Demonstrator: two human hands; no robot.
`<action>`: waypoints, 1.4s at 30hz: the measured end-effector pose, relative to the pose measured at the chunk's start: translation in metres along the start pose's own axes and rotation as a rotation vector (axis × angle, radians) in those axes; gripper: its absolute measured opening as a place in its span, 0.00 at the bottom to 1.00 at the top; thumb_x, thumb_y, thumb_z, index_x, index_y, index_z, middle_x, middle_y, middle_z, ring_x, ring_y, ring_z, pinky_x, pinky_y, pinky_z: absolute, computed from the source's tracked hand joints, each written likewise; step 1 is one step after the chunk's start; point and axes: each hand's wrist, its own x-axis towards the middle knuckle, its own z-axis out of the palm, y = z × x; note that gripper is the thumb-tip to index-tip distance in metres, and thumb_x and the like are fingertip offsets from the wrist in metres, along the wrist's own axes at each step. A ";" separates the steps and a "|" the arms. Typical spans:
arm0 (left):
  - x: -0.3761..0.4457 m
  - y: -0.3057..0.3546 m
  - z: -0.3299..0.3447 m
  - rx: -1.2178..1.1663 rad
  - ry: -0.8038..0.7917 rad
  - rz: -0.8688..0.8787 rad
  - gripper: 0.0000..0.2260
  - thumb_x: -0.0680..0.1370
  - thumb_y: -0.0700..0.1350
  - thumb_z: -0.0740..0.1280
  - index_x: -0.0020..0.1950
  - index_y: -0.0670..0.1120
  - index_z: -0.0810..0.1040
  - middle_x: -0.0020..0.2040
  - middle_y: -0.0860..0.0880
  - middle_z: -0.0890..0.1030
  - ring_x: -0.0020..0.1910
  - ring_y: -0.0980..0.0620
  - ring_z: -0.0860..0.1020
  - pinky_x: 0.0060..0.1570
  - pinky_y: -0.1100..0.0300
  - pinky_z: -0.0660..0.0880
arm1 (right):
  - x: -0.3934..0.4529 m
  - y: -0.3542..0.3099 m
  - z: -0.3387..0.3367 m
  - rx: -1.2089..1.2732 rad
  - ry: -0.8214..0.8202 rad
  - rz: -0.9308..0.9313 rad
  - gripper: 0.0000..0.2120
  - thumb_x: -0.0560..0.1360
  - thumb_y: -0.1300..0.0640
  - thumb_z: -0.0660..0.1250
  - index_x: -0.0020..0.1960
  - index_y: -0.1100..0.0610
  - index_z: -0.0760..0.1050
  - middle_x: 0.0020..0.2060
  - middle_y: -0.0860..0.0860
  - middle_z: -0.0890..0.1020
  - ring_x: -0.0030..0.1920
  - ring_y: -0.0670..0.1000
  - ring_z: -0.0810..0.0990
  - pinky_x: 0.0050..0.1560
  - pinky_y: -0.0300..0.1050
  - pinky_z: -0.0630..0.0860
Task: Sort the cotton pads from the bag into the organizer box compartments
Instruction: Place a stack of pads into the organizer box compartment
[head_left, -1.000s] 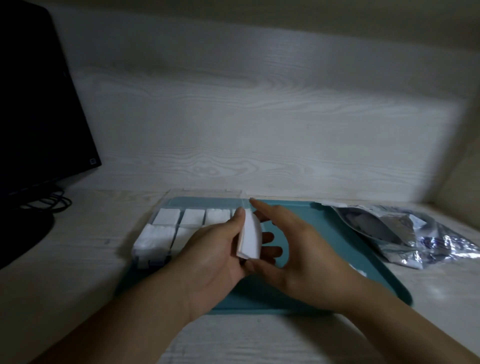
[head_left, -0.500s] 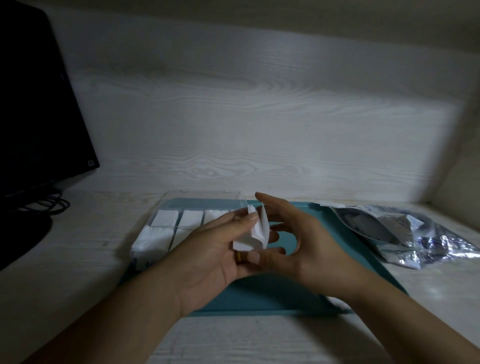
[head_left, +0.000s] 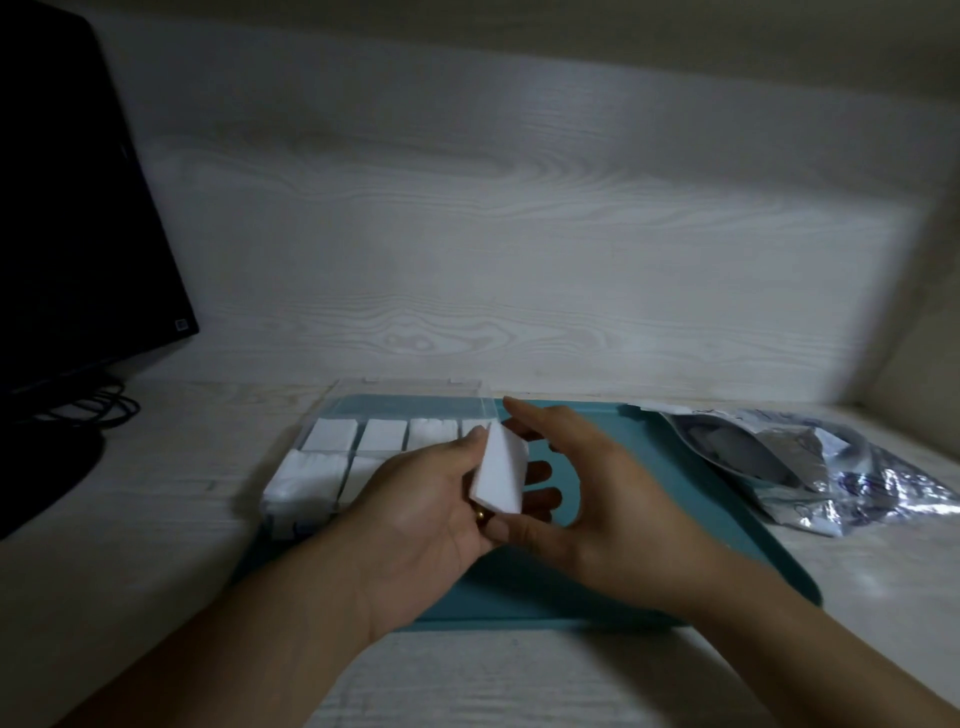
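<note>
The fingers (head_left: 535, 473) of the left hand (head_left: 431, 514) curl round a small stack of flat white square cotton pads (head_left: 501, 475), thumb on the near face and fingertips showing past its far edge, so the stack stands on edge above the teal tray; half a second ago the same pads looked crumpled and splayed between both hands, and now they sit squared into a neat wedge-shaped block with crisp corners. The right hand (head_left: 608, 493) has loosened since then: its fingers arch relaxed beside the stack, the thumb lying along the lower corner by the left palm, the forefinger stretched toward the box, gripping nothing that can be seen. A gold-coloured ring (head_left: 482, 515) glints on a left finger below the pads. Behind the left hand lies the clear hard-plastic organizer box (head_left: 332, 415) with thin glossy walls, its compartments filled with soft matte white pads in two rows; the nearest left one bulges fluffy above its rim. The box rests on the smooth rounded-corner teal plastic tray (head_left: 675, 519), which sits on the pale wood-grain desk (head_left: 156, 493). To the right, partly on the tray's edge, lies the crinkled silvery foil bag (head_left: 810, 462), open and slumped. A dark flat monitor (head_left: 67, 208) with looped black cables (head_left: 98, 410) stands far left.
</note>
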 end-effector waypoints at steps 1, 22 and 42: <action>0.000 0.000 0.000 -0.003 -0.001 -0.001 0.16 0.84 0.47 0.56 0.64 0.41 0.77 0.54 0.38 0.84 0.50 0.43 0.85 0.41 0.55 0.82 | 0.000 0.000 0.001 -0.024 -0.001 -0.023 0.43 0.69 0.43 0.75 0.77 0.45 0.57 0.64 0.38 0.71 0.64 0.35 0.68 0.60 0.21 0.61; 0.004 -0.006 -0.004 0.239 0.070 0.120 0.15 0.80 0.47 0.64 0.63 0.41 0.79 0.53 0.39 0.85 0.51 0.43 0.84 0.51 0.49 0.80 | -0.001 0.001 0.001 -0.096 0.113 -0.038 0.33 0.69 0.41 0.73 0.70 0.46 0.65 0.61 0.41 0.74 0.60 0.41 0.73 0.61 0.37 0.71; 0.002 -0.001 -0.005 0.144 0.053 0.074 0.15 0.77 0.47 0.66 0.61 0.41 0.81 0.56 0.39 0.84 0.53 0.44 0.84 0.50 0.54 0.80 | 0.002 -0.005 -0.003 0.134 0.127 -0.087 0.14 0.67 0.54 0.78 0.46 0.52 0.74 0.52 0.44 0.77 0.55 0.46 0.77 0.53 0.40 0.74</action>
